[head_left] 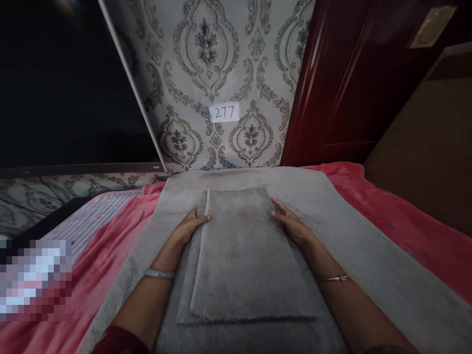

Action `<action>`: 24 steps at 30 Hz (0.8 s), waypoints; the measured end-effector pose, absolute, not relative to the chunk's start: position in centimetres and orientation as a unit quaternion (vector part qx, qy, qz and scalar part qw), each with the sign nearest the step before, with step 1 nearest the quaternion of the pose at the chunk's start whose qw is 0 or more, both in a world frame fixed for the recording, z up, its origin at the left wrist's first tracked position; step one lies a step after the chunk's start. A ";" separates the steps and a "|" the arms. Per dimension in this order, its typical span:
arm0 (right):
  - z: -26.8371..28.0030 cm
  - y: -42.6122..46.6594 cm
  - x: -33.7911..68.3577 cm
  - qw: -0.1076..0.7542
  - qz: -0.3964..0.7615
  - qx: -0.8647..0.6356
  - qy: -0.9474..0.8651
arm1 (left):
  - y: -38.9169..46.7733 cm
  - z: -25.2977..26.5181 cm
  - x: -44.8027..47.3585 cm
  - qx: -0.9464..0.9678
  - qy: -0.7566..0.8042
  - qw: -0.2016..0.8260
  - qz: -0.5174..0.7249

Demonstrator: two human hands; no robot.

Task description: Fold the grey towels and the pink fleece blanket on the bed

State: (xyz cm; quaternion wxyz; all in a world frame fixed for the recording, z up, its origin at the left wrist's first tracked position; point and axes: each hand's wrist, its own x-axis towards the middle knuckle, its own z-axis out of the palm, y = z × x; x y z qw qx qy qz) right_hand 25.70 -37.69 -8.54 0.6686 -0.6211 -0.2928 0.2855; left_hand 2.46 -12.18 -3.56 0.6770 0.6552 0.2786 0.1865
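A gray plush cloth [247, 255], folded into a thick rectangle, lies in front of me with its folded layers stepped along the left side. At its upper left edge is my left hand [190, 226], the thumb stretched over the top layer and the fingers apart from it, partly hidden. My right hand [293, 225] rests against the upper right edge, thumb and forefinger spread and touching the cloth's side. The other fingers of that hand are mostly hidden. Neither hand is closed around the cloth.
Beneath the folded cloth spreads a larger gray plush cover [354, 250]. Pink blankets [405, 221] show on both sides. A dark screen [73, 88] stands at left, a red wooden panel [339, 83] at right. A paper marked 277 [224, 112] is on the patterned wall [254, 64].
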 end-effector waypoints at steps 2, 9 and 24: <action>-8.7 -37.7 25.9 0.663 0.270 -0.636 -0.289 | -12.1 -3.7 2.5 0.654 0.281 0.677 0.186; -5.9 -37.0 24.6 0.607 0.013 -0.740 -0.289 | -11.4 -3.8 1.7 0.655 0.244 0.699 0.154; 1.8 -24.5 12.0 0.365 0.317 -0.787 -0.384 | -9.7 -4.1 1.4 0.439 0.080 0.894 0.038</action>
